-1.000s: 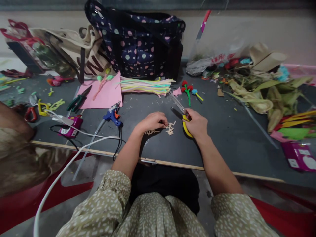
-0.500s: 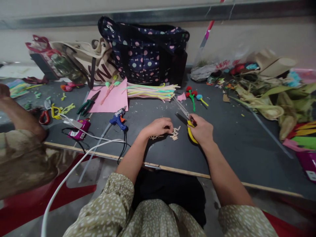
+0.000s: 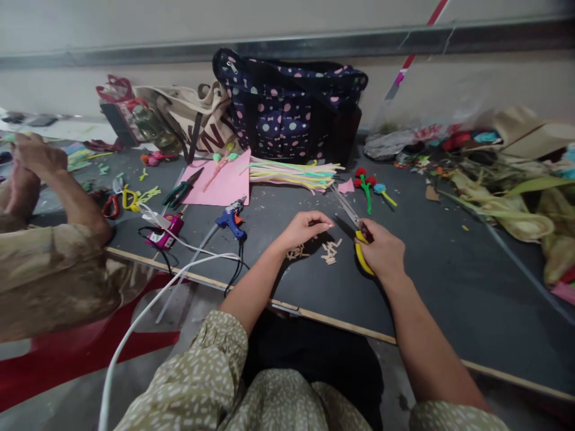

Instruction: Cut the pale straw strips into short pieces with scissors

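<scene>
My right hand (image 3: pixel 383 248) grips yellow-handled scissors (image 3: pixel 363 254), their blades spread apart and pointing away toward the back of the table. To their left hovers my left hand (image 3: pixel 308 230), thumb and index fingertips brought together near the blades. Whether something small is pinched there I cannot make out. Below that hand lie short beige strips in two small heaps, one heap (image 3: pixel 331 251) in front of the fingertips and another heap (image 3: pixel 296 252) partly under the palm.
A blue glue gun (image 3: pixel 231 220), green-handled pliers (image 3: pixel 179 191) and pink paper (image 3: pixel 238 179) lie to the left. Behind are pipe cleaners (image 3: pixel 291 173), small pipe-cleaner flowers (image 3: pixel 366 188) and a dotted bag (image 3: pixel 287 111). Dried husks (image 3: pixel 503 203) lie right. A co-worker's arm (image 3: pixel 76 191) is at far left.
My left hand has lifted off the beige strips and moved toward the scissor blades, its fingers reaching out further. My right hand keeps the scissors. The view has shifted left.
</scene>
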The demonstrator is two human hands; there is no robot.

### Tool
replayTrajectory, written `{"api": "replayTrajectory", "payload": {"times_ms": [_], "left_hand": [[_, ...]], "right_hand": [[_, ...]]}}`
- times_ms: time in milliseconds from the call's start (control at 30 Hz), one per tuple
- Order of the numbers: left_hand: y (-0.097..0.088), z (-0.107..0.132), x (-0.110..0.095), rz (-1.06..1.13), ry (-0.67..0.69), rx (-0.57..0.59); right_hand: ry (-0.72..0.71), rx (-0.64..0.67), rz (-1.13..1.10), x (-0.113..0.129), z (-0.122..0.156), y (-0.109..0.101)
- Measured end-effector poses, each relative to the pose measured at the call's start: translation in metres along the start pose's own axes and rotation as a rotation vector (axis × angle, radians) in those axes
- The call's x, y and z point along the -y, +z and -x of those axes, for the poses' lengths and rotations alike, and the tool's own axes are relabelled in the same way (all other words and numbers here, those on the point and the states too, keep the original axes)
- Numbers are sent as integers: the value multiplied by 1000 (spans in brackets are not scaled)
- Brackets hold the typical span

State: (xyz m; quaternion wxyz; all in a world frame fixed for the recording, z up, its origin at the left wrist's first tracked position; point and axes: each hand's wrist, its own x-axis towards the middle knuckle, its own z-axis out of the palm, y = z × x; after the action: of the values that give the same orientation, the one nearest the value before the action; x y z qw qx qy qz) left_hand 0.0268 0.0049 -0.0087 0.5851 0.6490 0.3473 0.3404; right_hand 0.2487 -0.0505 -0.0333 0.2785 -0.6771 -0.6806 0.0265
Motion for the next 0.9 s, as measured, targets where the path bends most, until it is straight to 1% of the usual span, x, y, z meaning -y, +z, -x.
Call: {"api": "replayTrajectory", "payload": {"times_ms": [133, 300, 467, 567, 667, 767, 900], "left_hand": [[2, -3, 4, 139, -39, -125], [2, -4, 3, 293, -74, -212], [-1, -6, 6, 447, -156, -312], [-3, -7, 5, 502, -148, -350], [-3, -8, 2, 554, -137, -390], [-2, -7, -1, 612, -116, -413], [-1, -7, -3, 661, -86, -423]], "right_hand": [[-1, -18, -9, 0, 1, 1], [-11, -22, -6, 1, 2, 1], [-46, -6, -27, 3, 3, -1], [-82, -18, -46, 8, 4, -4], [-158, -38, -44, 14, 6, -7], [-220, -38, 13, 18, 6, -9], [-230, -11, 112, 17, 6, -9]]}}
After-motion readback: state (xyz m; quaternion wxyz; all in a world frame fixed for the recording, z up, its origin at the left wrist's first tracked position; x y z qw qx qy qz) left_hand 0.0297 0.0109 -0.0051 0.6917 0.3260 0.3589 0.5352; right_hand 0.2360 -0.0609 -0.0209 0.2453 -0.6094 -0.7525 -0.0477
